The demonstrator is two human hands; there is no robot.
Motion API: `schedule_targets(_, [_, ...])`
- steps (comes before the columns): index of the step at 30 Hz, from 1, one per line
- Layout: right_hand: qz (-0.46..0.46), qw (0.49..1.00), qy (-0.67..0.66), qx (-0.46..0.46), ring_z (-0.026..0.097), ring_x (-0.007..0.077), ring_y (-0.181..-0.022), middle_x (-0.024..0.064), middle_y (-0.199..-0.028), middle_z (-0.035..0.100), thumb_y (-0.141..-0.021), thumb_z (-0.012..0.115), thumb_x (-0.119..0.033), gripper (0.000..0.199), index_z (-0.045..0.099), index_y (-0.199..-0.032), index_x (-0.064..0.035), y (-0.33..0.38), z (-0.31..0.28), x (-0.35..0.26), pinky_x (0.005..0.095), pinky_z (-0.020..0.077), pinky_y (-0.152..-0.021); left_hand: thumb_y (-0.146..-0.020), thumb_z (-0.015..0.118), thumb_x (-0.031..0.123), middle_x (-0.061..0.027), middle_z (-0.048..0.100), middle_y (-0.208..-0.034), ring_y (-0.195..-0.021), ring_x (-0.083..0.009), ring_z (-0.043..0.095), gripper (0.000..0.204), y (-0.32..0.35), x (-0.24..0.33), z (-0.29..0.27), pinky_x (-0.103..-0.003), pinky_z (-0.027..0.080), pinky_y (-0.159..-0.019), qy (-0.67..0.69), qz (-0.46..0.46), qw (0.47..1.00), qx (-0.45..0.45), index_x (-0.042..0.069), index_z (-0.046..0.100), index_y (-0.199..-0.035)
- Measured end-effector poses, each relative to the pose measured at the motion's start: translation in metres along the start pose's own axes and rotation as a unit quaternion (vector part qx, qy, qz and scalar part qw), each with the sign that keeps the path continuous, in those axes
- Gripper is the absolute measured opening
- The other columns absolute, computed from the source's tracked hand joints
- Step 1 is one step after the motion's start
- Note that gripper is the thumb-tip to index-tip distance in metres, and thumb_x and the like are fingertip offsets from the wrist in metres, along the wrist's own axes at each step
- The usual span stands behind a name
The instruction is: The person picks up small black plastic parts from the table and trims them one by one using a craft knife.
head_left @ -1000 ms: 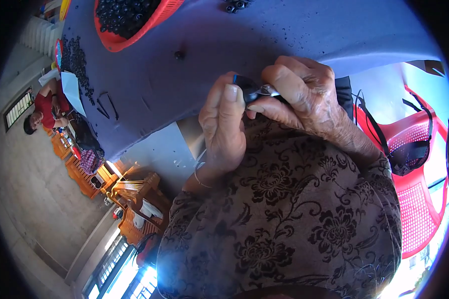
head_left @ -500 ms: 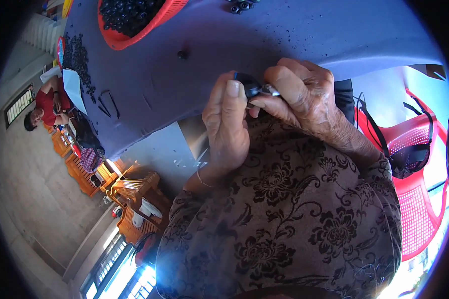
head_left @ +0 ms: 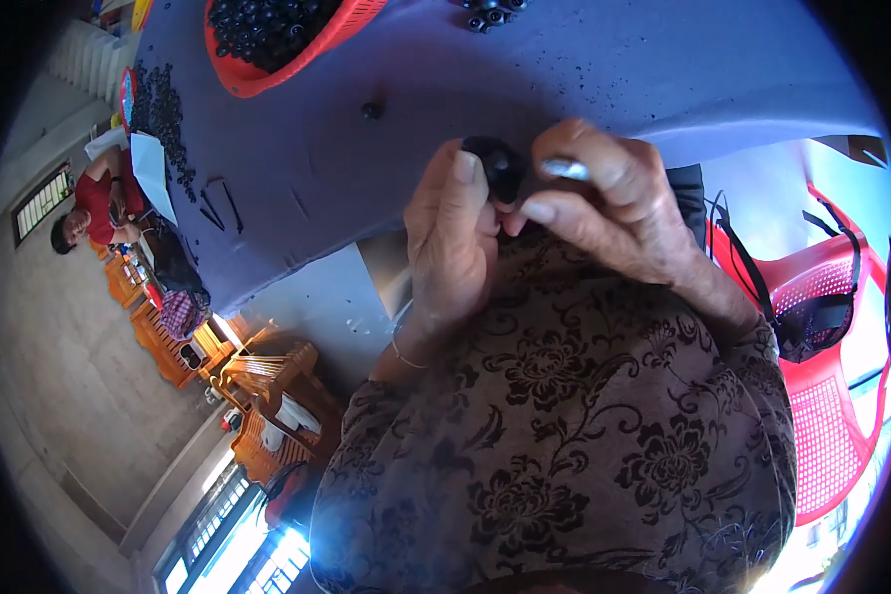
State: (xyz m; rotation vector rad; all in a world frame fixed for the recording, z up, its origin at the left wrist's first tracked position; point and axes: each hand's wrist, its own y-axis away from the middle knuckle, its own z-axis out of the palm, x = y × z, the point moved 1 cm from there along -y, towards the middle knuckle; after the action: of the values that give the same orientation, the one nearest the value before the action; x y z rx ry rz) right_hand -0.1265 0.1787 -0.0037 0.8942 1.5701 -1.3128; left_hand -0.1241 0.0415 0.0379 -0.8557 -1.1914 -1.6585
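Between the fingers and thumb of my left hand [head_left: 450, 223] is a small black rounded part [head_left: 498, 166], with its hollow-looking face turned up. Close on its right is my right hand [head_left: 614, 198], curled, with a small shiny metal piece [head_left: 566, 168] at the index finger. The right thumb is bent below that metal piece, its tip near the black part. A narrow gap shows between the metal piece and the black part. What the other right fingers do is hidden.
A red basket [head_left: 267, 87] full of black round parts stands on the blue-covered table [head_left: 307, 168]. One loose black part [head_left: 371, 110] lies nearer me, and a small cluster [head_left: 492, 14] sits farther back. Red plastic chair [head_left: 841, 426] at right; a seated person [head_left: 99, 208] at left.
My right hand has drawn the metal piece slightly away from the black part, and its fingers have opened a little. My left hand has tilted the black part.
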Motion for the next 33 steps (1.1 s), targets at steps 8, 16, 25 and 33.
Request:
schedule_targets(8, [0.278, 0.856, -0.435, -0.036, 0.049, 0.0086, -0.070, -0.0012, -0.077, 0.049, -0.073, 0.069, -0.004, 0.028, 0.052, -0.095, -0.0048, -0.006, -0.006, -0.005, 0.0197, 0.0415, -0.064, -0.089, 0.051, 0.020, -0.0049, 0.054, -0.082, -0.069, -0.0094, 0.047, 0.027, 0.005, -0.004, -0.014, -0.023, 0.038, -0.059, 0.023, -0.023, 0.993, -0.116, -0.002, 0.051, -0.103])
schedule_targets(16, [0.356, 0.809, -0.462, -0.076, 0.034, 0.0025, -0.047, -0.0026, -0.061, 0.043, -0.076, 0.068, -0.009, 0.028, 0.052, -0.098, -0.0056, -0.006, -0.009, -0.003, 0.0200, 0.0264, -0.041, -0.089, 0.049, 0.015, -0.0064, 0.054, -0.079, -0.067, -0.0108, 0.048, 0.024, 0.005, -0.007, -0.017, -0.024, 0.039, -0.056, -0.019, -0.007, 0.993, -0.120, -0.002, 0.051, -0.105])
schedule_targets(25, [0.338, 0.898, -0.281, -0.022, 0.054, 0.0033, -0.079, 0.0073, -0.101, 0.056, -0.071, 0.074, -0.012, 0.058, 0.044, -0.119, 0.0002, 0.001, -0.006, 0.002, 0.0134, 0.0455, -0.056, -0.091, 0.045, 0.015, -0.0048, 0.055, -0.083, -0.068, -0.0097, 0.049, 0.021, 0.003, -0.010, -0.016, -0.025, 0.039, -0.055, 0.045, -0.015, 0.992, -0.117, -0.001, 0.052, -0.102])
schedule_targets(33, [0.356, 0.871, -0.338, -0.018, 0.033, 0.0009, -0.044, -0.0067, -0.058, 0.043, -0.073, 0.071, -0.018, 0.028, 0.053, -0.091, -0.0056, -0.002, -0.008, -0.008, 0.0170, 0.0249, -0.039, -0.090, 0.046, 0.011, -0.0039, 0.056, -0.086, -0.067, -0.0073, 0.048, 0.020, 0.011, -0.012, -0.015, -0.023, 0.039, -0.055, 0.016, -0.038, 0.992, -0.115, 0.000, 0.053, -0.105])
